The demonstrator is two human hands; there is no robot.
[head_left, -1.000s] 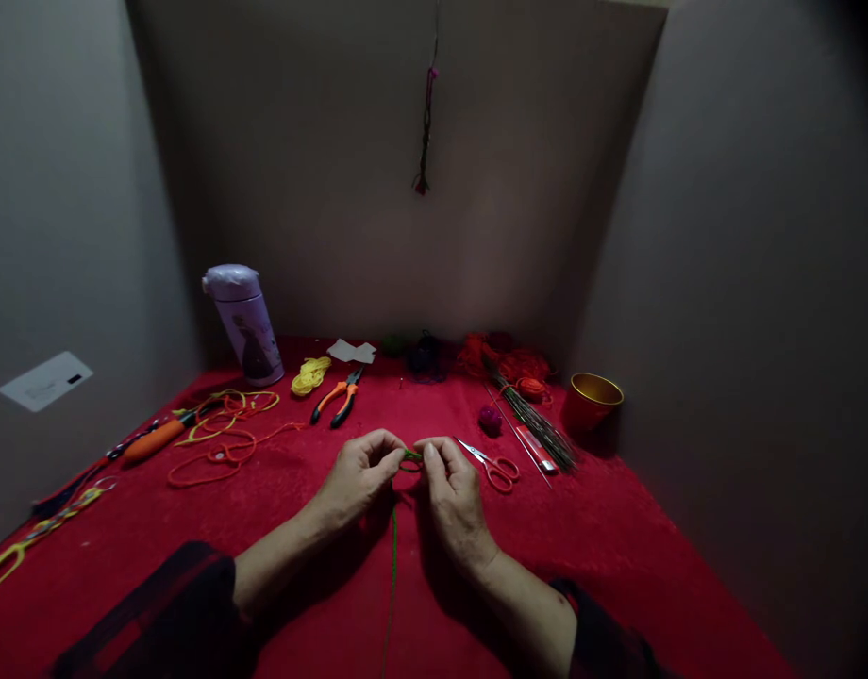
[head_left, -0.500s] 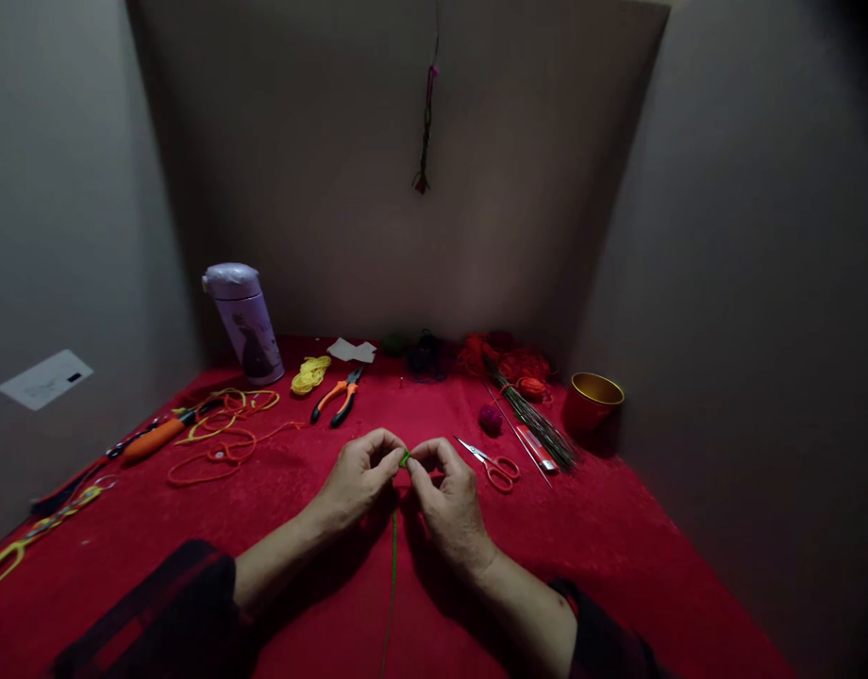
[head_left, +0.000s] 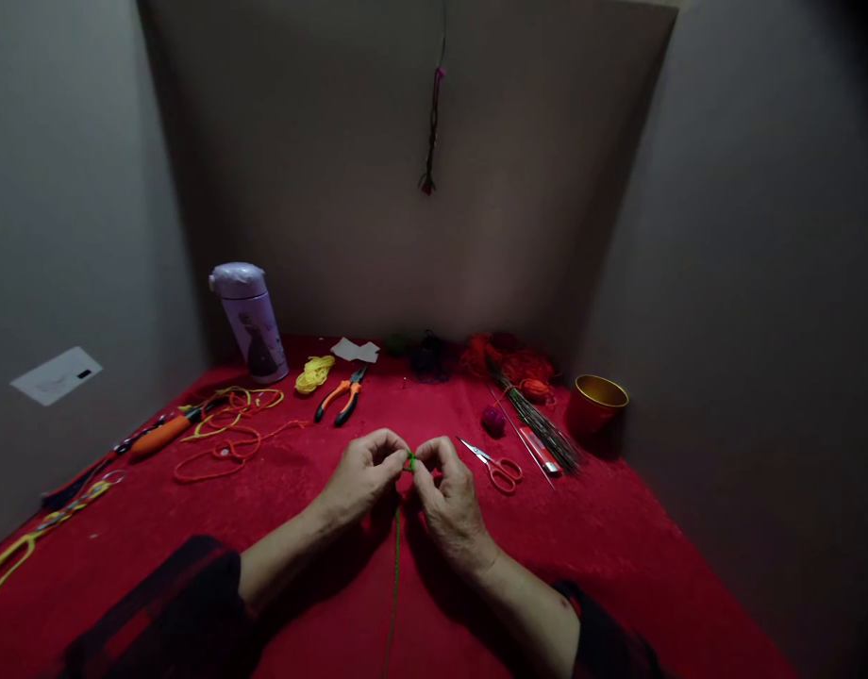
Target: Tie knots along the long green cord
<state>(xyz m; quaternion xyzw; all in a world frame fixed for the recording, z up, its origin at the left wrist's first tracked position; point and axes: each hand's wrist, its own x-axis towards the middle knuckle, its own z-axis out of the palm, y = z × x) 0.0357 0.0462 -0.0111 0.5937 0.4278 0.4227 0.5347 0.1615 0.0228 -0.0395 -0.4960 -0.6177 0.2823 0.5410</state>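
Note:
Between my fingertips is a small loop or knot of green cord (head_left: pixel 411 462); its exact shape is too small to make out. My left hand (head_left: pixel 367 476) pinches it from the left. From the right, my right hand (head_left: pixel 449 495) pinches it with thumb and index finger. The cord's long tail hangs down below my hands toward the front edge of the view. Just right of my right hand, scissors (head_left: pixel 494 465) with red handles lie on the red cloth (head_left: pixel 321 604).
Pliers (head_left: pixel 343 396), yellow cord (head_left: pixel 314 374) and a purple bottle (head_left: pixel 251 325) stand or lie back left. Tangled red cord (head_left: pixel 222 457) is at left. On the right are a bundle of thin stalks (head_left: pixel 540 420), a purple ball (head_left: pixel 492 421) and a gold-rimmed cup (head_left: pixel 595 405).
My fingertips have drawn slightly apart, and more of the green cord shows between them. The whole view has shifted a little, with everything appearing slightly further right.

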